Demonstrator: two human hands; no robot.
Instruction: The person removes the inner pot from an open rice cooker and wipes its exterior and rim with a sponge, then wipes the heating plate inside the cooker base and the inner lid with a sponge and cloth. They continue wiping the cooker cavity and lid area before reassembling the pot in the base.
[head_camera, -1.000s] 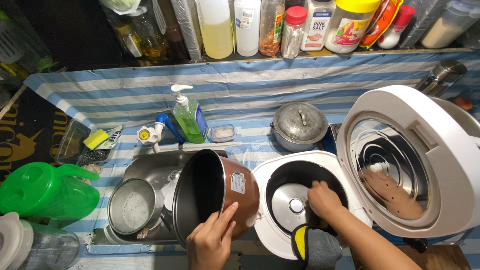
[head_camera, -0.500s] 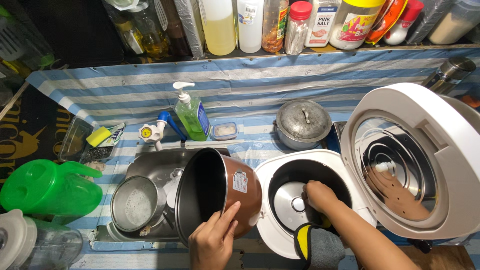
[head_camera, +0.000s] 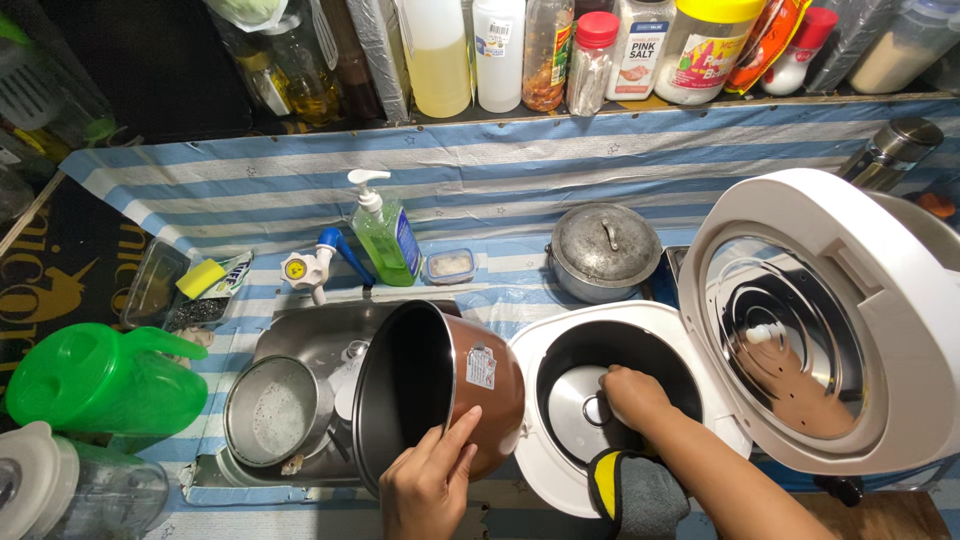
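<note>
My left hand (head_camera: 428, 484) grips the rim of a copper-brown inner pot (head_camera: 440, 385) with a black inside, held tilted on its side over the sink edge. My right hand (head_camera: 633, 396) reaches down inside the open white rice cooker (head_camera: 545, 350), pressing something against the metal heating plate (head_camera: 566, 401); what it holds is hidden under the fingers. A grey and yellow cloth (head_camera: 636, 490) hangs over the cooker's front rim by my right forearm. The cooker's lid (head_camera: 830, 310) stands open to the right.
A steel sink (head_camera: 300, 345) holds a small metal pot (head_camera: 277, 411). Behind it stand a tap (head_camera: 305, 270), a green soap pump bottle (head_camera: 384, 234) and a lidded metal pot (head_camera: 603, 247). A green jug (head_camera: 100, 378) sits at left. Bottles and jars line the back shelf (head_camera: 600, 105).
My right hand has slid leftward across the cooker's heating plate, toward its centre. The left hand and the tilted pot have stayed in place.
</note>
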